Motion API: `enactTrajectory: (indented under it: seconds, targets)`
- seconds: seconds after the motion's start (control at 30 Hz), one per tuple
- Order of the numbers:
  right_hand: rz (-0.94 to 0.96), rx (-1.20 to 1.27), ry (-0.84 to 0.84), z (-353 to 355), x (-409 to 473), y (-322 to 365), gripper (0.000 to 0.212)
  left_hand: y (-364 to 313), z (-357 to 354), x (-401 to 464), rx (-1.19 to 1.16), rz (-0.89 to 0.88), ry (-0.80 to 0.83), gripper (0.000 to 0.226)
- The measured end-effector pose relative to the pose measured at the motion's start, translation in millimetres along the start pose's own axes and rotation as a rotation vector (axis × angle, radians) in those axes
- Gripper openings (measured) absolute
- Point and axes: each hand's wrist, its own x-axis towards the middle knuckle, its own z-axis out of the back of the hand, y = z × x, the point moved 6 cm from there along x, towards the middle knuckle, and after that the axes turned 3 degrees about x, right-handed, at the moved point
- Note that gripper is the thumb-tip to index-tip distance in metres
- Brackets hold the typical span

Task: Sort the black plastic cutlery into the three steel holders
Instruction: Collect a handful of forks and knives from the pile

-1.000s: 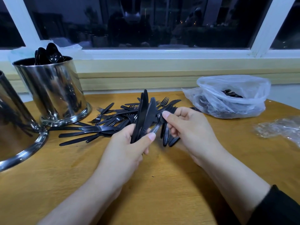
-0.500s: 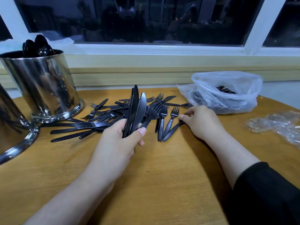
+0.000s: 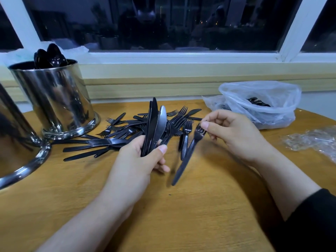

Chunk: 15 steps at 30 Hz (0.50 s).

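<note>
Head view.

Change since half a second ago: right hand (image 3: 234, 132), then low on the desk (image 3: 209, 211) at the edge of the cutlery pile (image 3: 127, 135), is now raised and pinches a black fork (image 3: 189, 153) by its tines, handle hanging down toward the desk. Left hand (image 3: 138, 159) grips the same bundle of knives (image 3: 154, 124), blades up, as before.

Containers:
- Steel holder (image 3: 54, 99), far left by the window sill: black spoons (image 3: 50, 57), bowls up, above the rim.
- Second steel holder (image 3: 16, 140), left edge, only partly in frame; contents cannot be told.
- Clear plastic bag (image 3: 261, 104), far right on the desk: some black cutlery inside, type unclear.
- Crumpled clear wrap (image 3: 312, 140), right edge.

Loose stock: forks and knives in the pile lie on the desk between the first holder and the bag, just beyond both hands.
</note>
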Motion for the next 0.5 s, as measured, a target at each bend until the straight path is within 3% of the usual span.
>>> enactTrajectory:
  seconds: [0.17, 0.5]
  targets:
    - [0.116, -0.006, -0.054, -28, 1, 10, 0.003, -7, -5, -5, -0.026, 0.009, 0.059, 0.006]
    - [0.106, -0.013, -0.238, -31, 4, 8, 0.013, -1, -7, -2, 0.044, -0.014, 0.117, 0.012]
